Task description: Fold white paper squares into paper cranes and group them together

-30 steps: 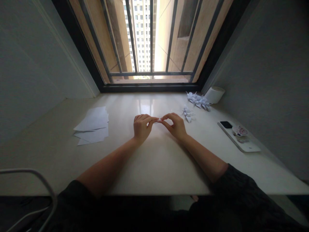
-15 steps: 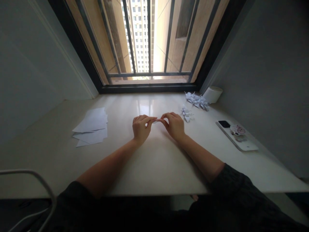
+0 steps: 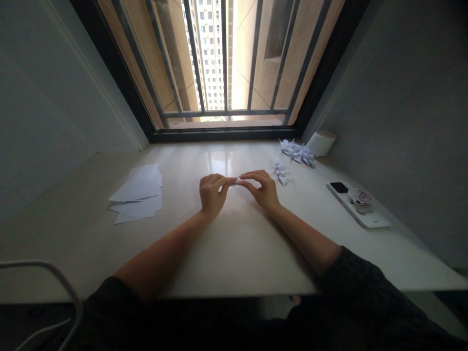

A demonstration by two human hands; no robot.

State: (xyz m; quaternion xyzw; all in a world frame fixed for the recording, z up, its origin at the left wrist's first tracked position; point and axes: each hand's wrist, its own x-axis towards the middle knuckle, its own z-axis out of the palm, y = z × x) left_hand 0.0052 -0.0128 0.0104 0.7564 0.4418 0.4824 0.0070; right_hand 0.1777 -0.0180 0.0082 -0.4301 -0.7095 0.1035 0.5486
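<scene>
Head view: folded paper (image 3: 237,181) between left hand (image 3: 211,194) and right hand (image 3: 263,191)

Barred window (image 3: 223,63) daylit; grey walls (image 3: 402,97); pale desk (image 3: 237,243).

We angle both forearms inward; our left hand (image 3: 211,194) and right hand (image 3: 263,191) meet at the fingertips, thumbs and forefingers pinched.

Head cam, 1 view only — worn on person's head, looks fwd and down across table (image 3: 234,263) to barred window (image 3: 223,63); close — left hand (image 3: 211,194), right hand (image 3: 263,191) mid-frame.
</scene>
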